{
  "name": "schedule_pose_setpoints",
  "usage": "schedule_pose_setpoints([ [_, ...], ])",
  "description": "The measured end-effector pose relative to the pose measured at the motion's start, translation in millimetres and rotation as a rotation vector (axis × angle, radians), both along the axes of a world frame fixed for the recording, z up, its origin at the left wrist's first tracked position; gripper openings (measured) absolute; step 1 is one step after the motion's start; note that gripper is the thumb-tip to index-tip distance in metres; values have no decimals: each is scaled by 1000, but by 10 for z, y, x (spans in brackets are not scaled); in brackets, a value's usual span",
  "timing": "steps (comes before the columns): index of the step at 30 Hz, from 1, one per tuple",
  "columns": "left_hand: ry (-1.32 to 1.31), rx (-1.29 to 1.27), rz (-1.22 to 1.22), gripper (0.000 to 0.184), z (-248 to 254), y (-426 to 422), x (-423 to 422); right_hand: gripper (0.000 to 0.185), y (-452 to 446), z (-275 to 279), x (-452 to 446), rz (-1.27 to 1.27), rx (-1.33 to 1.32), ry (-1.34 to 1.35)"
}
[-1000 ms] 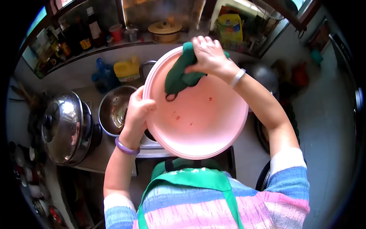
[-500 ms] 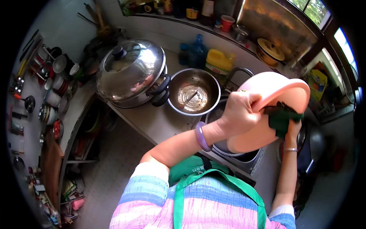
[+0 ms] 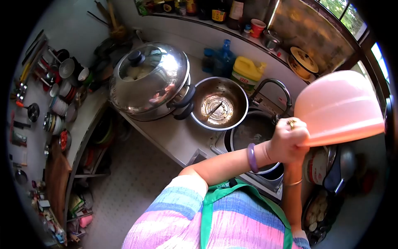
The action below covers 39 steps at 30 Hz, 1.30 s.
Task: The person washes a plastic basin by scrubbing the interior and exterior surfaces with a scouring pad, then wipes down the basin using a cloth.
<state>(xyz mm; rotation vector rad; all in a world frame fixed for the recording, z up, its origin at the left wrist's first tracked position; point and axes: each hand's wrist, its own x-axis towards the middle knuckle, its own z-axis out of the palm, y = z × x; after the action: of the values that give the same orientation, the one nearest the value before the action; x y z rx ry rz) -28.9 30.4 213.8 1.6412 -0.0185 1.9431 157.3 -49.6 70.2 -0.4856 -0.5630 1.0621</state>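
Note:
A pink plastic basin (image 3: 342,108) is raised at the right, its outer wall and base facing me and its rim low. My left hand (image 3: 290,140), with a gold ring and a purple bangle above the wrist, is closed on the basin's rim. My right forearm passes behind it, and the right hand is hidden behind the basin and my left hand. The green cloth is out of sight. Below my left hand lies the sink (image 3: 253,132) with a curved faucet (image 3: 278,83). A steel bowl (image 3: 219,103) stands on the counter left of the sink.
A large lidded steamer (image 3: 151,81) is left of the bowl. Behind stand a yellow jug (image 3: 246,71) and blue bottles (image 3: 224,60). Bottles, a red cup (image 3: 257,28) and a lidded yellow pot (image 3: 303,62) line the window sill. A pan of pale pieces (image 3: 317,211) is at the lower right.
The basin has tipped so that its outside faces me, and it has moved to the right with my left hand. The green cloth and my right hand have gone out of sight behind it.

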Motion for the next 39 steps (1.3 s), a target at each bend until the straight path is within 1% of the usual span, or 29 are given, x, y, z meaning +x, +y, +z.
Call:
schedule_pose_setpoints([
  [2, 34, -214, -126, 32, -163, 31, -6, 45, -87, 73, 17, -240, -209, 46],
  [3, 97, -221, -110, 40, -160, 98, -119, 43, -50, 549, -11, -305, -275, -6],
  [4, 206, -309, -12, 34, -230, 227, -257, 38, -160, 469, 503, -414, -397, -34],
  [5, 82, -487, -238, 36, -176, 407, -350, 34, -195, 632, 658, -747, -442, -291],
  [6, 243, -301, 23, 38, -51, 703, -478, 29, -213, 1035, 545, -882, -332, -592],
  [7, 432, -331, 29, 37, 236, 759, -594, 22, -281, 1307, 649, -907, -378, -943],
  [8, 601, -300, -2, 31, 503, 730, -634, 22, -285, 1668, 596, -1032, -413, -1507],
  [9, 717, -80, 44, 27, 623, 728, -508, 21, -161, 1956, 470, -1008, -231, -1673],
  [10, 820, 148, 99, 23, 681, 685, -349, 24, -60, 2203, 298, -1079, -94, -2009],
  [11, 761, 118, 9, 21, 652, 569, -187, 25, 14, 2296, 154, -1142, -15, -2152],
  [12, 702, 81, -75, 20, 594, 485, -58, 25, 111, 2416, 12, -1120, 79, -2304],
  [13, 650, 37, -146, 19, 562, 412, 26, 23, 116, 2502, 41, -1100, 112, -2246],
  [14, 657, -33, -200, 17, 611, 395, -19, 30, 87, 2474, 146, -1045, -38, -2216],
  [16, 777, 46, -33, 15, 543, 385, -188, 24, 2, 2344, 349, -1140, 9, -2021],
  [18, 582, -293, -314, 17, 447, 375, -309, 22, -133, 2107, 669, -1197, -276, -1757],
  [19, 511, -344, -334, 18, 444, 349, -346, 24, -178, 1900, 863, -1171, -183, -1514],
  [20, 441, -395, -349, 19, 469, 325, -385, 24, -223, 1723, 1001, -1166, -230, -1306],
  [21, 471, -370, -293, 20, 489, 292, -436, 24, -257, 1553, 1056, -1155, -283, -1107],
  [24, 337, -473, -370, 19, 420, 267, -379, 22, -290, 1137, 1054, -1085, -376, -626],
  [25, 395, -441, -334, 20, 405, 255, -404, 22, -291, 1022, 974, -1042, -396, -475],
  [28, 290, -468, -340, 23, 331, 268, -317, 21, -248, 779, 570, -817, -386, -21],
  [29, 228, -485, -376, 27, 344, 225, -261, 21, -214, 710, 329, -712, -384, 140],
  [32, 183, -317, -213, 27, 188, 132, -117, 21, -43, 535, -477, -400, -324, 539],
  [33, 161, -286, -168, 23, -1, 126, -37, 21, 27, 481, -705, -333, -272, 620],
  [34, 36, -357, -212, 19, -109, -2, 150, 18, 79, 488, -848, -287, -139, 667],
  [36, 40, -451, -262, 17, -84, -52, 171, 24, 0, 692, -751, -258, -114, 516],
  [37, 53, -460, -362, 18, -124, 21, 133, 24, -110, 673, -571, -273, -161, 397],
  [38, 117, -534, -366, 28, -72, 76, 41, 24, -219, 656, -263, -295, -207, 264],
  [39, 172, -556, -380, 29, -43, 292, -70, 22, -319, 766, -27, -296, -184, 50],
])
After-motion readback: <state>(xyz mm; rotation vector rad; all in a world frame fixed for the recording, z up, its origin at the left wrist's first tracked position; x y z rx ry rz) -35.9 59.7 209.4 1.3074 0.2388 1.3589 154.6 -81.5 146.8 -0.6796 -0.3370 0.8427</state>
